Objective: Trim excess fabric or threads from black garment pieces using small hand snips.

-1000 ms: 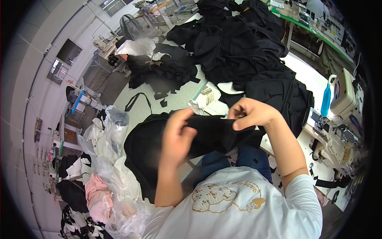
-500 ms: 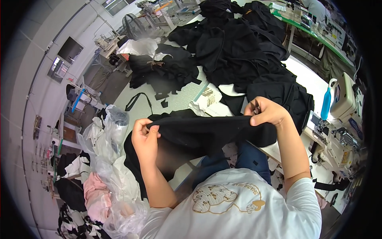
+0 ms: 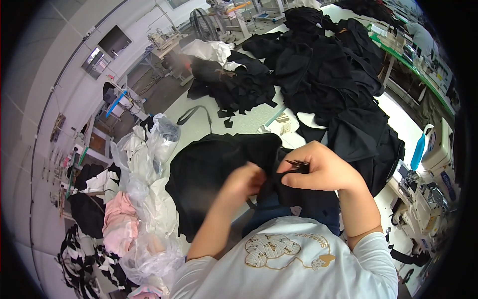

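A large piece of black fabric [image 3: 214,154] hangs off the near table edge in front of me, its left part spread and bunched. My right hand [image 3: 321,167] is closed, pinching the fabric between thumb and fingers. Tucked in the same hand is a small dark pointed tool, seemingly thread snips [image 3: 298,163]. My left hand [image 3: 244,182] is at the fabric just left of the right one; motion smears its fingers, so its hold cannot be made out.
A big heap of black garments [image 3: 318,70] covers the table's far right. Black scraps [image 3: 231,82] lie farther left, near a black strap [image 3: 194,114]. Plastic bags with white cloth [image 3: 144,154] stand left. A sewing machine [image 3: 433,189] and blue bottle [image 3: 418,152] are at right.
Earlier the hands were apart, stretching the fabric edge between them. The left hand has moved right and the right hand slightly left and down, so they are close together and the fabric is bunched.
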